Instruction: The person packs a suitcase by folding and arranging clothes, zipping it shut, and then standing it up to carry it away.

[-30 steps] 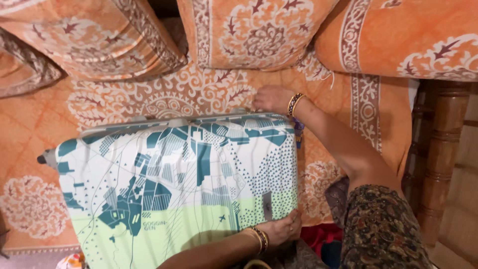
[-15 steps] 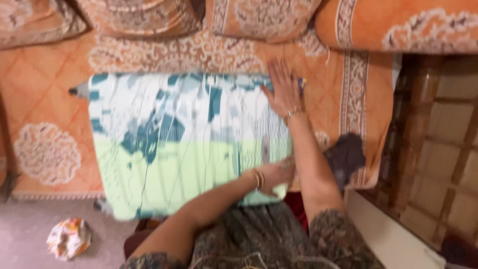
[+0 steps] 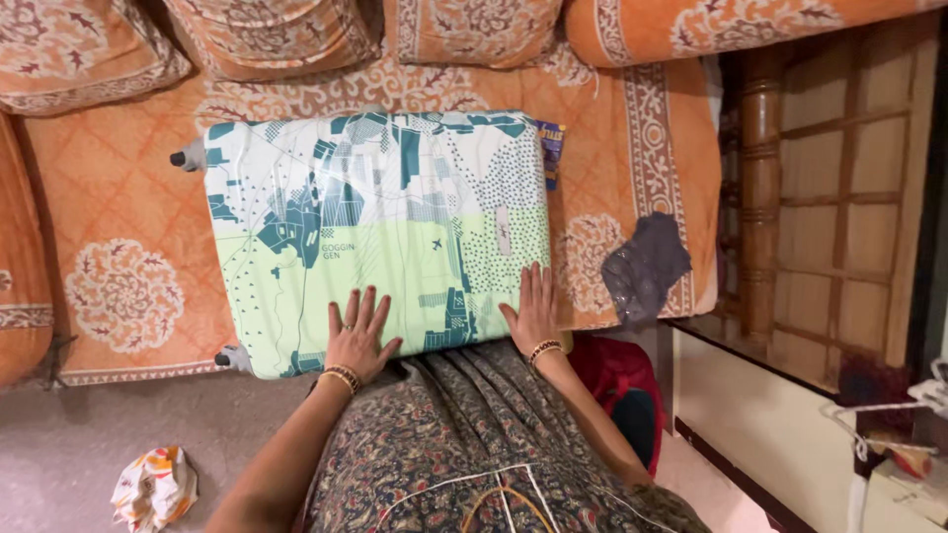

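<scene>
Orange bed [image 3: 118, 188] — suitcase [image 3: 375, 227], grey cloth [image 3: 644, 266].

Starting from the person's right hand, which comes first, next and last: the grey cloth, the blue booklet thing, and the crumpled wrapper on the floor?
From the right hand on the suitcase:
1. Grey cloth, just to its right on the bed.
2. Blue booklet, beyond it at the suitcase's far right corner.
3. Crumpled wrapper, far off to the left on the floor.

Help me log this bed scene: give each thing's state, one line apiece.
Suitcase: shut, lying flat on the bed.
Left hand: flat on the suitcase, fingers spread.
Right hand: flat on the suitcase's near corner.
Grey cloth: crumpled on the bedsheet.
Printed bundle: crumpled on the floor.
</scene>
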